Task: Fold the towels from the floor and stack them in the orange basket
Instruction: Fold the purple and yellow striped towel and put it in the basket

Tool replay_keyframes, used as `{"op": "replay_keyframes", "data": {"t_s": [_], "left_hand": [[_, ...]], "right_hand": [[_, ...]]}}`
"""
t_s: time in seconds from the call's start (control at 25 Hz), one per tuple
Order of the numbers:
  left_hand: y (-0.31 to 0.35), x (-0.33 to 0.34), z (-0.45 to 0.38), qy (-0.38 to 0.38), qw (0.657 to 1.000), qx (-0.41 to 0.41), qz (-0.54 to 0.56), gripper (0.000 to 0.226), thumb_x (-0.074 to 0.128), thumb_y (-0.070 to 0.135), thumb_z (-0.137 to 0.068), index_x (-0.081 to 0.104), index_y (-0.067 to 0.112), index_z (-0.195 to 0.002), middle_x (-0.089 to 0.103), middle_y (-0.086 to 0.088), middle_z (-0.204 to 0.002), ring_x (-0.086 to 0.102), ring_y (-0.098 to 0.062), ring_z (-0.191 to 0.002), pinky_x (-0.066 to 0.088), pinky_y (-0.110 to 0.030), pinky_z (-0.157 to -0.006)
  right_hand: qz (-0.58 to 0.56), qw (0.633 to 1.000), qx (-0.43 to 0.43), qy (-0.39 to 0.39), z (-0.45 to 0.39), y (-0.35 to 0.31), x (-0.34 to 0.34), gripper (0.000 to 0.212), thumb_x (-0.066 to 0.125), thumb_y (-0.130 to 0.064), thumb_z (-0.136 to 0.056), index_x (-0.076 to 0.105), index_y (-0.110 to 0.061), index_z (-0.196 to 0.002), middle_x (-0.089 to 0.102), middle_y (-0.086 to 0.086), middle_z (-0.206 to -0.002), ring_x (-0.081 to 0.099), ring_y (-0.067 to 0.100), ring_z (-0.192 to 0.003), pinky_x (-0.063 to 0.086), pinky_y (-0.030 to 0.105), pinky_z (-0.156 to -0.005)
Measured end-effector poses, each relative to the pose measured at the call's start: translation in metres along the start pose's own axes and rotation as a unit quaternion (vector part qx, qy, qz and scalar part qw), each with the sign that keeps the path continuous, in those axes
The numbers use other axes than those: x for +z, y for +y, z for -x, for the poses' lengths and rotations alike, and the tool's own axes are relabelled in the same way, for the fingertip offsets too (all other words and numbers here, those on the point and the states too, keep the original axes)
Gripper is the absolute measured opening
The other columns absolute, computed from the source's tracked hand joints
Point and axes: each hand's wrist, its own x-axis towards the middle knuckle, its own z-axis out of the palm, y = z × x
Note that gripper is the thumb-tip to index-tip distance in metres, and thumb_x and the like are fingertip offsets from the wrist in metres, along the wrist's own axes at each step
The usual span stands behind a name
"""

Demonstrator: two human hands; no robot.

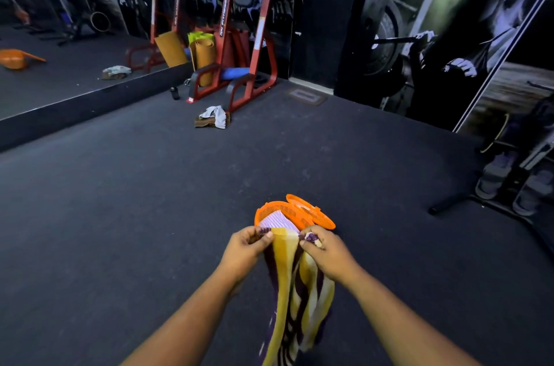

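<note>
Striped towel held up by its top edge, low centre of frame.

Left hand (245, 248) and right hand (328, 251), fingers pinched on the upper corners of the yellow-and-purple towel (295, 299), rest hanging loose. Just beyond, orange basket (271, 211) with a pale folded towel (277, 221) inside, lid (311, 211) beside it. Wide bare dark floor (150, 200) around. Far off, crumpled towels (213, 117) at the red gym frame (239, 44), upper centre.

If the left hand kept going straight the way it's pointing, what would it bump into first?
Probably the orange basket. The left hand, pinching the striped towel, points forward and slightly right, and the basket sits just beyond it on the floor. Depth is hard to judge, so it might pass above the rim.
</note>
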Motion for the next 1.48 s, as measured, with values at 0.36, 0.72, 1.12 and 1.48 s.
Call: {"op": "replay_keyframes", "data": {"t_s": [0.36,0.72,1.12,1.48], "left_hand": [[0.010,-0.004,-0.005,-0.132,0.891,0.120,-0.418,0.051,0.066,0.048,-0.093,0.046,0.049,-0.139,0.071,0.009,-0.092,0.066,-0.007,-0.083,0.050,-0.030,-0.073],[0.023,-0.035,-0.024,-0.085,0.895,0.107,-0.424,0.030,0.058,0.036,-0.103,0.058,0.022,-0.076,0.060,0.006,-0.066,0.055,-0.005,-0.063,0.047,-0.038,-0.066],[0.037,-0.008,-0.015,-0.119,0.929,0.104,-0.334,0.052,0.064,0.046,-0.098,0.048,0.015,-0.059,0.040,0.006,-0.054,0.038,-0.010,-0.052,0.030,-0.033,-0.053],[0.033,-0.023,-0.011,-0.070,0.955,-0.006,-0.289,0.035,0.066,0.041,-0.099,0.066,0.018,-0.073,0.058,0.010,-0.062,0.051,-0.006,-0.059,0.046,-0.032,-0.059]], "right_hand": [[0.173,0.972,-0.107,-0.117,-0.002,-0.012,-0.017,0.026,0.057,-0.019,-0.091,0.055,-0.034,-0.111,0.069,-0.004,-0.101,0.064,0.020,-0.090,0.053,0.044,-0.077],[0.155,0.987,-0.044,0.027,0.006,0.028,-0.035,0.023,0.051,-0.007,-0.096,0.065,-0.023,-0.106,0.070,-0.008,-0.097,0.068,0.016,-0.090,0.055,0.043,-0.080],[0.130,0.987,-0.068,-0.065,0.028,-0.011,0.022,0.066,0.079,-0.047,-0.082,0.042,-0.031,-0.134,0.055,-0.016,-0.121,0.058,0.008,-0.109,0.050,0.029,-0.085],[-0.111,0.988,0.011,0.103,0.010,0.009,-0.003,0.025,0.053,-0.020,-0.106,0.065,-0.017,-0.084,0.063,-0.015,-0.071,0.056,0.005,-0.068,0.046,0.031,-0.064]]}}
